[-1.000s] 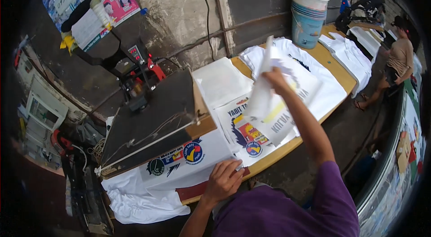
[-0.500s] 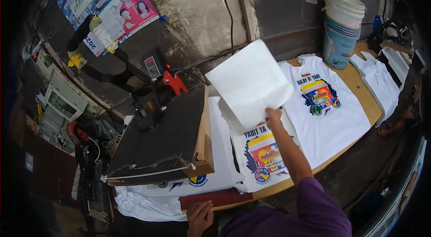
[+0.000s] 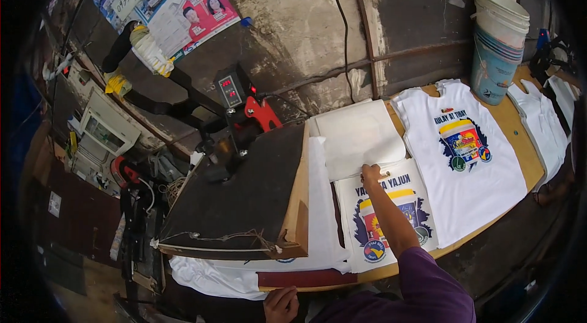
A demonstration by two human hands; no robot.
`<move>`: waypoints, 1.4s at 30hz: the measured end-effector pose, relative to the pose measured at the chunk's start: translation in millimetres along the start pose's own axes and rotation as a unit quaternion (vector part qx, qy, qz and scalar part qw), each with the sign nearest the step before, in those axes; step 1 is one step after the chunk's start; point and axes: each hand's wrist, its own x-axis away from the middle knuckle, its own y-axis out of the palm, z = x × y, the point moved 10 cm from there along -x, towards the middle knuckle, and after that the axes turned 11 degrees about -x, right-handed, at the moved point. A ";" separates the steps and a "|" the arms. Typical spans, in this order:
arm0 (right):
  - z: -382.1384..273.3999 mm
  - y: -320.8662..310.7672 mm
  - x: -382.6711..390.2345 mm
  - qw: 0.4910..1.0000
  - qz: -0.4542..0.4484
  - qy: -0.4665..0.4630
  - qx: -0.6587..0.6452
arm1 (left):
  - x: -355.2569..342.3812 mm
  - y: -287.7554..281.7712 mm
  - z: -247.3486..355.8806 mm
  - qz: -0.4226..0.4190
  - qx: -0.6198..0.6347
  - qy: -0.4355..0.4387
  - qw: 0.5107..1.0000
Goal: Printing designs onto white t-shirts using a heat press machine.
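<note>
My right hand (image 3: 370, 174) is closed at the near edge of a blank white sheet (image 3: 358, 139), which lies nearly flat on the table. Just under that hand is a printed transfer sheet (image 3: 391, 216) with mirrored lettering and a colourful bucket picture. To its right lies a white sleeveless shirt (image 3: 498, 191) with the same design the right way round. My left hand (image 3: 281, 306), fingers curled, is at the table's front edge beside a dark red pad (image 3: 306, 278). I see nothing in it.
The black heat press plate (image 3: 238, 194) rises on the left above another white shirt (image 3: 321, 225), with a lit control box (image 3: 230, 88) behind. Stacked buckets (image 3: 498, 48) stand at the back right, near more folded white shirts (image 3: 538, 130). A stained wall (image 3: 293, 23) backs the table.
The blank white sheet has come down from mid-air onto the table, uncovering more of the printed transfer. My right hand has lowered with it. My left hand stays at the table's edge.
</note>
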 end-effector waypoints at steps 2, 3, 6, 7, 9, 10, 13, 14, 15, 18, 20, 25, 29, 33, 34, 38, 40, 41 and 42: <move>-7.7 19.8 9.1 0.999 -0.028 -0.003 -0.017 | 0.4 1.5 -1.4 0.001 -0.004 0.000 1.000; -10.5 28.5 11.9 0.999 -0.028 -0.001 -0.028 | 0.7 2.1 -2.5 0.002 -0.005 0.000 1.000; -15.0 46.6 15.9 0.999 -0.033 0.004 -0.037 | 6.2 10.4 -11.4 -0.039 0.016 -0.015 0.999; -11.7 47.2 16.3 0.999 -0.027 0.029 -0.028 | 9.8 11.5 -18.9 -0.045 0.021 -0.036 0.998; -8.1 57.5 22.6 0.993 -0.101 0.057 0.019 | 21.5 15.0 -37.7 -0.058 0.034 -0.079 0.995; -2.8 52.7 28.6 0.989 -0.113 0.083 0.054 | 29.3 12.9 -51.1 -0.044 0.032 -0.104 0.993; 0.4 36.5 62.7 0.977 -0.165 0.049 0.126 | 55.2 1.2 -109.2 0.036 0.034 -0.154 0.987; 4.2 27.9 79.3 0.972 -0.177 0.043 0.148 | 73.9 -3.4 -147.5 0.087 0.035 -0.251 0.963; 11.9 24.7 102.2 0.966 -0.216 0.032 0.142 | 83.4 -12.9 -176.4 0.159 0.012 -0.258 0.953; 40.9 3.5 174.2 0.947 -0.300 0.055 0.098 | 107.7 -25.4 -302.8 0.329 0.098 -0.337 0.877; 60.3 -15.3 210.0 0.953 -0.278 0.104 0.069 | 109.6 -0.5 -389.8 0.304 0.217 -0.435 0.819; 68.6 -55.8 301.5 0.898 -0.355 0.200 -0.167 | 94.8 110.3 -420.5 0.006 0.637 -0.459 0.619; 53.6 -109.7 343.9 0.935 -0.323 0.130 -0.067 | 133.6 107.3 -386.2 -0.021 0.669 -0.427 0.608; -17.3 -99.5 364.7 0.935 -0.352 0.027 -0.035 | 114.1 48.7 -398.6 0.045 0.697 -0.391 0.599; -38.4 -87.9 372.7 0.925 -0.374 -0.009 -0.068 | 92.8 28.2 -404.0 0.066 0.679 -0.368 0.632; -83.6 -54.1 391.5 0.896 -0.413 -0.036 -0.162 | 36.5 -57.7 -368.0 0.185 0.692 -0.266 0.645; -84.9 -68.1 392.7 0.892 -0.401 0.046 -0.201 | 33.6 -85.2 -297.1 0.182 0.702 -0.160 0.670; -104.8 -89.0 402.2 0.862 -0.451 0.036 -0.229 | 36.7 -92.0 -251.2 0.153 0.687 -0.101 0.703; -122.8 -113.9 409.2 0.839 -0.485 0.037 -0.243 | 42.2 -94.0 -216.8 0.180 0.632 -0.088 0.748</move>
